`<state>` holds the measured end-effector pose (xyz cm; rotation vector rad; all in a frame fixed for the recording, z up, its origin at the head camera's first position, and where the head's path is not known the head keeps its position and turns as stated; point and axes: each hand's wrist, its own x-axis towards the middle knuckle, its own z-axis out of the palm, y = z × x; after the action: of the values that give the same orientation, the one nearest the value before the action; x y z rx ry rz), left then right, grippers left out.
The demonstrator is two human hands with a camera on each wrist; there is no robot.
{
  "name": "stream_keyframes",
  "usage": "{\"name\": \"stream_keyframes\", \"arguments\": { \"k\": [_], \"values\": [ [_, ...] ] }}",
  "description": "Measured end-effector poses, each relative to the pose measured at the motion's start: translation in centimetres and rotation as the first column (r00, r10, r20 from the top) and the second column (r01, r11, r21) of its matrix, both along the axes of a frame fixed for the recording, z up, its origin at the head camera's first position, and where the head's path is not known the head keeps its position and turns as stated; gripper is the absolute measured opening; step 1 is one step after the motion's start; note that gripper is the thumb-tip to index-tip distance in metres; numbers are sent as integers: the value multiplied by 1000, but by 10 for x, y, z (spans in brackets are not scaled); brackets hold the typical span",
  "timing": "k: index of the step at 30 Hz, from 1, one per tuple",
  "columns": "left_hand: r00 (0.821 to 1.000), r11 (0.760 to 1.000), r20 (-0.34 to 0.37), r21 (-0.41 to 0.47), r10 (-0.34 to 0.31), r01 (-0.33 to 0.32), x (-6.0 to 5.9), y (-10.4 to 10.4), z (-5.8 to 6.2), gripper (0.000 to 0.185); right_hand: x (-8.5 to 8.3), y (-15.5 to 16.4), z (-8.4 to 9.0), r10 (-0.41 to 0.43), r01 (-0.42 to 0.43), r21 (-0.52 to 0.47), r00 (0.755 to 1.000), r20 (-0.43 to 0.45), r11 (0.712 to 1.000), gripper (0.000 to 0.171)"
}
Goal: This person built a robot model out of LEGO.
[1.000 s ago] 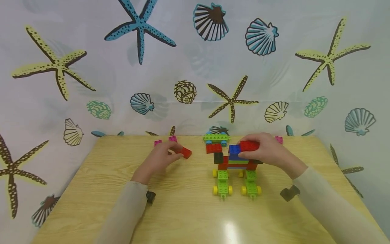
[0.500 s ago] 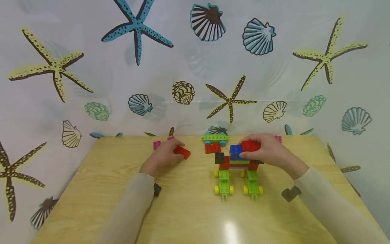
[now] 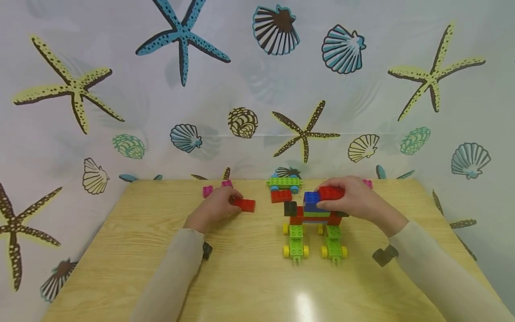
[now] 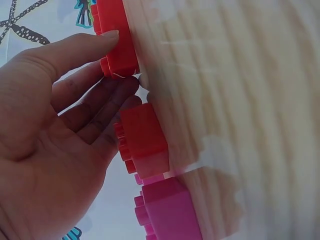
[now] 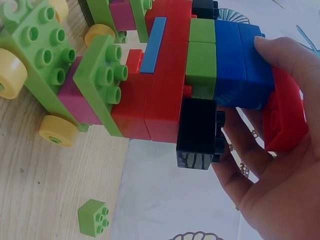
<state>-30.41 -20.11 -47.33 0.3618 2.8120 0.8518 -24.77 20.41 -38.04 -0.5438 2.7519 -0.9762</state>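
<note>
At the table's left side, my left hand (image 3: 217, 206) holds a red toy brick (image 3: 244, 205) low at the tabletop, its thumb on the brick's side in the left wrist view. A second red brick (image 4: 144, 140) stands beside those fingers. My right hand (image 3: 349, 197) grips the top of a built brick model (image 3: 315, 219). In the right wrist view its thumb presses a blue brick (image 5: 245, 62), and a red brick (image 5: 285, 117) sits against the palm. Black bricks (image 5: 197, 132) stick out at the model's sides, and its green bases (image 5: 47, 55) have yellow wheels.
Behind the model are a red brick (image 3: 281, 196) and a green wheeled base (image 3: 284, 181) with blue wheels. Pink bricks (image 3: 207, 191) lie near the back edge, another pink brick (image 3: 367, 183) at the right. A loose green brick (image 5: 93, 218) shows in the right wrist view.
My left hand has shifted slightly right, and the red brick there has turned to lie more nearly sideways. My right hand and the model have hardly moved.
</note>
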Motion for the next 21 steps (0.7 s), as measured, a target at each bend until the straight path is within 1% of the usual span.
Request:
{"name": "stream_keyframes", "arguments": {
  "k": [2, 9, 14, 21],
  "values": [
    [1000, 1000, 2, 6, 2, -2, 0, 0, 0, 39, 0, 0, 0, 1, -1, -1, 1000, 1, 1000, 56],
    [999, 999, -15, 27, -28, 29, -3, 1, -1, 38, 0, 0, -1, 0, 0, 12, 1000, -7, 1000, 56],
    [1000, 997, -18, 69, -21, 22, -2, 0, 0, 37, 1, 0, 0, -1, 2, 19, 1000, -14, 1000, 57],
    [1000, 991, -22, 131, 12, -9, 4, -4, -3, 35, 2, -1, 1, -5, 5, 7, 1000, 4, 1000, 55]
  ]
}}
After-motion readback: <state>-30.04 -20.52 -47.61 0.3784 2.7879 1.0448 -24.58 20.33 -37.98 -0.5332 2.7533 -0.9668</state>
